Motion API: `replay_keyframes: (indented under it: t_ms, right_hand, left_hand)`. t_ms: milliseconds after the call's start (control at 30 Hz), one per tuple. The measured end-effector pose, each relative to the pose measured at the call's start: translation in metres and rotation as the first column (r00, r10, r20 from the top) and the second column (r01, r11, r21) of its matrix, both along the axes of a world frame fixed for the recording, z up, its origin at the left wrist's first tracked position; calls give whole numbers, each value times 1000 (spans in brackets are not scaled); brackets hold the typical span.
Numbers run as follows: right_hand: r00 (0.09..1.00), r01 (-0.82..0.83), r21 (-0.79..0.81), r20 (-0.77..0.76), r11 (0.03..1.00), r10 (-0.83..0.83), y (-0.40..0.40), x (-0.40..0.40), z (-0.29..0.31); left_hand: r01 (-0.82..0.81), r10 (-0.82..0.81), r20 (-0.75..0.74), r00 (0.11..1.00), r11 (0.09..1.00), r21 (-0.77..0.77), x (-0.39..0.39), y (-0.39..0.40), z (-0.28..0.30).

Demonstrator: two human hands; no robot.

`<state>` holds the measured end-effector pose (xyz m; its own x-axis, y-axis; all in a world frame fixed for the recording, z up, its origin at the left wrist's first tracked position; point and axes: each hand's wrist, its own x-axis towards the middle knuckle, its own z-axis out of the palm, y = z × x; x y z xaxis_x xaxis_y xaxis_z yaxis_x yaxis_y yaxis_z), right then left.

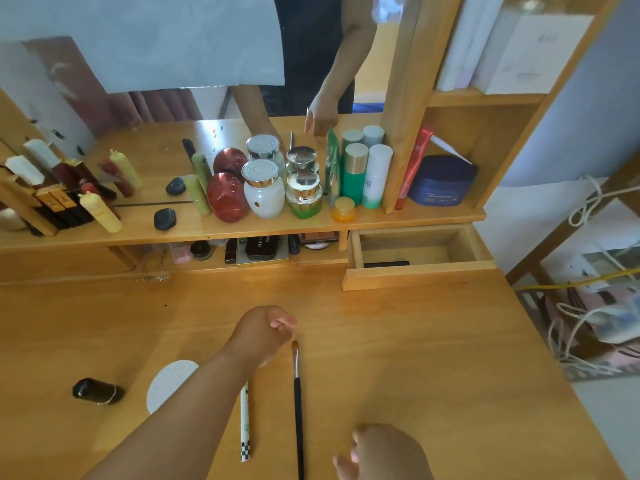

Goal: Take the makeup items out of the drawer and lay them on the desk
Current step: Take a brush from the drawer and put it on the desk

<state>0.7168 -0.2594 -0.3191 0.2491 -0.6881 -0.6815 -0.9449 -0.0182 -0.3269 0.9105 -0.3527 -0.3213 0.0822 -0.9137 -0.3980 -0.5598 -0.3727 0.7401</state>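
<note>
A small wooden drawer (pixel 420 277) stands pulled out at the desk's back right; a flat black item (pixel 386 263) lies inside it. On the desk (pixel 433 358) lie a long black-handled makeup brush (pixel 298 410), a white pencil with a checkered end (pixel 245 424), a white round pad (pixel 169 382) and a small black case (pixel 97 391). My left hand (pixel 265 332) hovers over the pencil's top, just left of the brush tip, fingers curled, holding nothing I can see. My right hand (pixel 384 452) rests low near the brush handle's end, fingers loosely apart, empty.
A shelf above the desk carries jars, bottles and tubes (pixel 304 192) in front of a mirror (pixel 138 98). Under that shelf a low slot holds compacts and palettes (pixel 261 249). Cables and bags (pixel 595 323) hang off the desk's right edge.
</note>
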Motion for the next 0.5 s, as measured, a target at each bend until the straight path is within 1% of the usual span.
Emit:
replay_keyframes:
  t_ms: [33,133,200,267,333,433,500]
  right_hand:
    - [999,32,-62,25,998,-30,-2,-7,7]
    - [997,49,-205,66,978,-36,-19,-36,24]
    - [997,44,-325,80,945,-19,-36,-56,33]
    - [998,26,-398,61,917,-2,-56,-72,36]
    - [1000,1,-500,25,866,13,-77,-90,35]
    - [999,-32,-660,1,750,44,-104,-115,36]
    - [997,-70,-732,-22,678,80,-118,-127,40]
  left_hand:
    - [-5,5,10,1000,1000,-8,-3,-2,3]
    - [-24,25,25,999,999,-46,-16,-8,11]
    - [-46,48,14,999,996,-79,-29,-12,16]
    - [-65,65,3,998,992,-112,-40,-16,21]
    - [-72,75,15,997,987,-147,-53,-22,26]
    - [-88,104,66,992,974,-210,-70,-30,30]
    - [-66,97,105,990,962,-265,-79,-34,33]
